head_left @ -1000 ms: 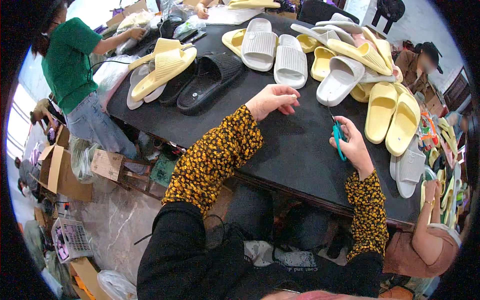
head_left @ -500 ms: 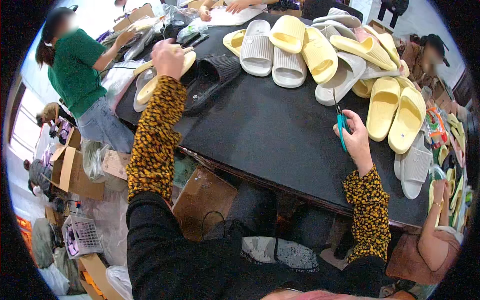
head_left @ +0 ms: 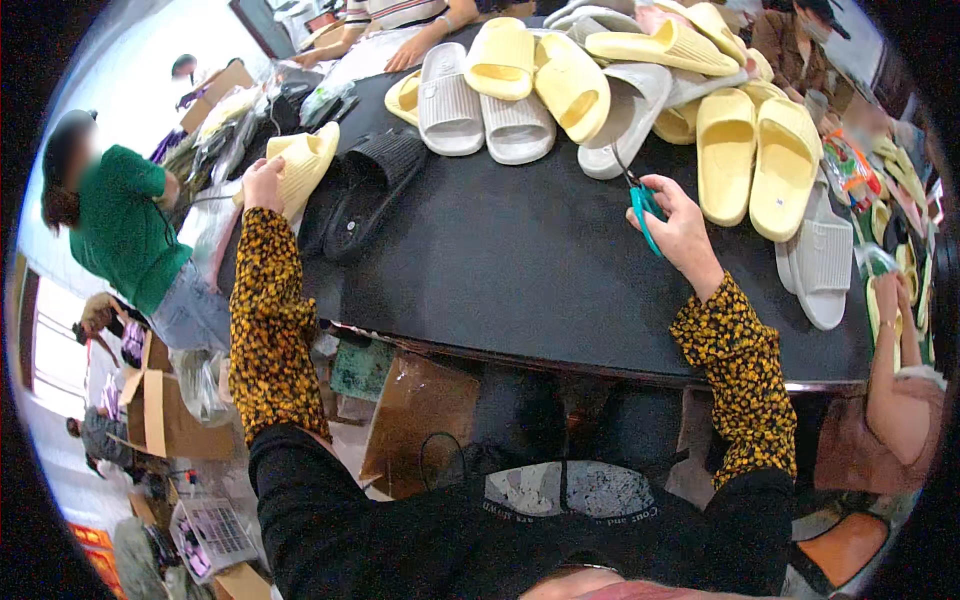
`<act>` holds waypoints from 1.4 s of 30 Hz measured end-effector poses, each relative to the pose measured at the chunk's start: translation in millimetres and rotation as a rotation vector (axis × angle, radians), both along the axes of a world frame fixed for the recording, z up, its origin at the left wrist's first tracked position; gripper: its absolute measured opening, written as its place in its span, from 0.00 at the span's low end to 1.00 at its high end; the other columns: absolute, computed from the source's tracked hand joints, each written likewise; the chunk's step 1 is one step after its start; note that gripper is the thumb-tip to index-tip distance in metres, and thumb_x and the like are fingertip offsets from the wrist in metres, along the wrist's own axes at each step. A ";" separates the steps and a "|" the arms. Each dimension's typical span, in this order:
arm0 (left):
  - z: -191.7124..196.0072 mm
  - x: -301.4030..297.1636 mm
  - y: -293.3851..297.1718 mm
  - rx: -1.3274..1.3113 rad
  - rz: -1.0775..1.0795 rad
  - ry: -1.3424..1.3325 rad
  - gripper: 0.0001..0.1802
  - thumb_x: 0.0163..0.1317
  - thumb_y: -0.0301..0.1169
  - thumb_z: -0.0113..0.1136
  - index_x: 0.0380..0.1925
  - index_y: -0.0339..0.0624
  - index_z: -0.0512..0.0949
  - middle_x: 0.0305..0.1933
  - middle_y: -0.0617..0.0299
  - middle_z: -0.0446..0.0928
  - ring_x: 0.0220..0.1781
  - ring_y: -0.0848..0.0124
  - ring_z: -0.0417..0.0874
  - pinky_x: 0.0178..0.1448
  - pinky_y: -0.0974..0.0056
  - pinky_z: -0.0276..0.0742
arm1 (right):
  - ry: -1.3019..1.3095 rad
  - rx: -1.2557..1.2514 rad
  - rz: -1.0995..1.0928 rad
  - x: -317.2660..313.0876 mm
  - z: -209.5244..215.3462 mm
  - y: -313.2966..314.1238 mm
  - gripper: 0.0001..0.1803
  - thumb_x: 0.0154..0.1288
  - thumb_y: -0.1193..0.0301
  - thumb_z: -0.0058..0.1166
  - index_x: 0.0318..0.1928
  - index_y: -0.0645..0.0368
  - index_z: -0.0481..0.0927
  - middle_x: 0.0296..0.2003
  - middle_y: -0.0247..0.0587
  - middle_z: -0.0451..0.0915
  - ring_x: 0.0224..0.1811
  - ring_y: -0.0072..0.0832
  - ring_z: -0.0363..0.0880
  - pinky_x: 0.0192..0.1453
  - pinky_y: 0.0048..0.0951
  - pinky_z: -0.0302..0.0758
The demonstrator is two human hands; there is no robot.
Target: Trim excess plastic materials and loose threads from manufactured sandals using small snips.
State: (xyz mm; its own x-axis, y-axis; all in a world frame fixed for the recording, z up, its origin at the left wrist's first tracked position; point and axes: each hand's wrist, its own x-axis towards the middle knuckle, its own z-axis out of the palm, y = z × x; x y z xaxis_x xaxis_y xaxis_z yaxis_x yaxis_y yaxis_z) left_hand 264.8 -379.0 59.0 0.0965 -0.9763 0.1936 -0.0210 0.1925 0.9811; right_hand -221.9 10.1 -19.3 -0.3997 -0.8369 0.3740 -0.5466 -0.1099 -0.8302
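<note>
My left hand [head_left: 263, 185] grips the near end of a yellow slipper [head_left: 305, 163] at the table's left side. Its fingers are closed and partly hidden, and the slipper's ribbed strap faces up. Just right of it lies a pair of black slippers [head_left: 375, 190]. My right hand [head_left: 680, 225] is closed round teal-handled scissors [head_left: 648, 214] above the table. Their thin dark blades point toward a grey slipper [head_left: 628, 115] lying on the pile's near edge. A pair of yellow slippers [head_left: 755, 165] lies to the right of that hand.
More grey and yellow slippers [head_left: 450, 100] are heaped along the far side of the black table [head_left: 480, 270]. A person in green [head_left: 130, 225] stands at left. Another person's arms [head_left: 425, 40] rest at the far edge. At right a co-worker's arm [head_left: 885, 385] is beside the table.
My left hand has moved down and left in the picture, and the yellow slipper in it now stands tilted. My right hand keeps the scissors. The view has shifted.
</note>
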 end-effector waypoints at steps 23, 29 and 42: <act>43.8 -176.4 294.1 -0.105 -0.761 0.025 0.20 0.61 0.20 0.53 0.55 0.29 0.71 0.50 0.55 0.78 0.49 0.71 0.79 0.57 0.69 0.72 | -0.214 -0.148 0.140 6.2 8.9 4.2 0.24 0.61 0.72 0.61 0.56 0.65 0.70 0.39 0.37 0.79 0.40 0.17 0.76 0.47 0.19 0.74; 3.8 -155.4 324.1 0.062 -0.752 -0.211 0.19 0.62 0.22 0.54 0.54 0.31 0.71 0.43 0.61 0.80 0.43 0.78 0.78 0.49 0.74 0.70 | -0.213 -0.091 0.295 12.5 10.9 5.7 0.25 0.62 0.72 0.60 0.58 0.65 0.69 0.37 0.34 0.79 0.38 0.15 0.76 0.44 0.18 0.73; -20.5 -139.9 310.8 -0.007 -0.692 -0.414 0.21 0.62 0.21 0.54 0.56 0.29 0.70 0.26 0.73 0.72 0.28 0.87 0.68 0.34 0.80 0.62 | -0.026 -0.027 0.342 19.8 13.4 10.1 0.23 0.60 0.73 0.54 0.56 0.67 0.71 0.35 0.41 0.83 0.38 0.21 0.81 0.45 0.22 0.76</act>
